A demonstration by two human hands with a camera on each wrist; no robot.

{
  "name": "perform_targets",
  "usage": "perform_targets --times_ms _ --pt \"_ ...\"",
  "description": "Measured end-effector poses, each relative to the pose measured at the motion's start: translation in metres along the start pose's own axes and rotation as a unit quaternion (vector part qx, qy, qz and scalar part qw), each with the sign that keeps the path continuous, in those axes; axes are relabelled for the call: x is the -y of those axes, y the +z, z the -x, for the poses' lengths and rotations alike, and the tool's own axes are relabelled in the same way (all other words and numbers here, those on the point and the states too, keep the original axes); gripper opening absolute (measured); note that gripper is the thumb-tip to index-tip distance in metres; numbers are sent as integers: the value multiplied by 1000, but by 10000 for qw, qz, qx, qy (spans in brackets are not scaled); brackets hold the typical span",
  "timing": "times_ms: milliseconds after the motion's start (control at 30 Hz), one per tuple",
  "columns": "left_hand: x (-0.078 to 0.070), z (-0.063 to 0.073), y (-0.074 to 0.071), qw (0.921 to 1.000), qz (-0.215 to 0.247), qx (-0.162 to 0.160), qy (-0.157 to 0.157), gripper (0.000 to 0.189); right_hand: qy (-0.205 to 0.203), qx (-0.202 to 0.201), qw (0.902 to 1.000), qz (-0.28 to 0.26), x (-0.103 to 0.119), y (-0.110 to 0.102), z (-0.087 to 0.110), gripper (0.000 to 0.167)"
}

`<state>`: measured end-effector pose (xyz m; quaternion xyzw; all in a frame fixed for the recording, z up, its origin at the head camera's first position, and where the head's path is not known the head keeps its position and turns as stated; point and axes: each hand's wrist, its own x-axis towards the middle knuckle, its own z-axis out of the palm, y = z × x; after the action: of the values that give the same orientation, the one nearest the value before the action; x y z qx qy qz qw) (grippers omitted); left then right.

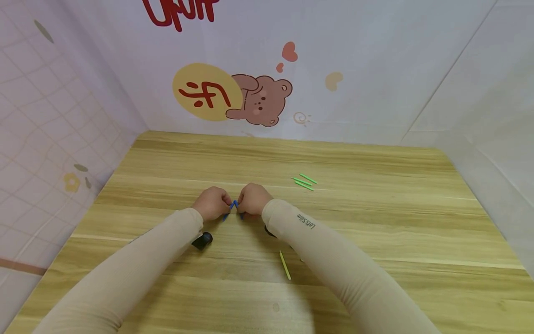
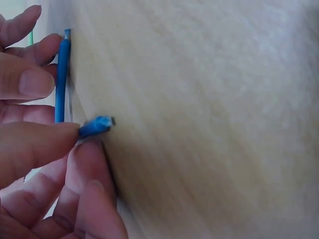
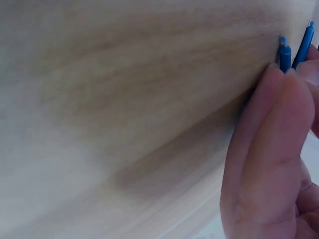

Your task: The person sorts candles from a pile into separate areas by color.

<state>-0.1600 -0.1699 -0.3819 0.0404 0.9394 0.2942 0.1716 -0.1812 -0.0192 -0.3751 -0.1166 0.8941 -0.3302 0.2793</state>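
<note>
Two thin blue candles meet at their far ends in an upside-down V on the wooden table (image 1: 359, 232). My left hand (image 1: 212, 203) pinches the left blue candle (image 2: 94, 128) between thumb and fingertips; its wick end pokes out past the thumb. Close on the other side, my right hand (image 1: 253, 199) pinches the right blue candle (image 3: 284, 59) between thumb and finger, low over the tabletop. Much of each candle's length is covered by fingers in the wrist views.
Several green candles (image 1: 303, 185) lie together beyond my right hand. A yellow candle (image 1: 285, 265) lies nearer, beside the right sleeve (image 1: 333, 250). A black device (image 1: 202, 240) sits at the left wrist. A printed white wall cloth (image 1: 359, 111) stands behind the table.
</note>
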Motion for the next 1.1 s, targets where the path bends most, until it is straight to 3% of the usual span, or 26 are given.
perform_targets --times_ms 500,767,1100 --pt "3 -1 0 9996 134 -109 214 12 -127 330 9970 -690 -8 -12 7 20" --pt "4 1 -2 9987 475 -154 102 14 -269 372 9935 -1044 -19 -24 6 23" --pt "0 3 -2 9975 695 -70 -92 14 -394 168 9970 -647 -33 -38 24 26"
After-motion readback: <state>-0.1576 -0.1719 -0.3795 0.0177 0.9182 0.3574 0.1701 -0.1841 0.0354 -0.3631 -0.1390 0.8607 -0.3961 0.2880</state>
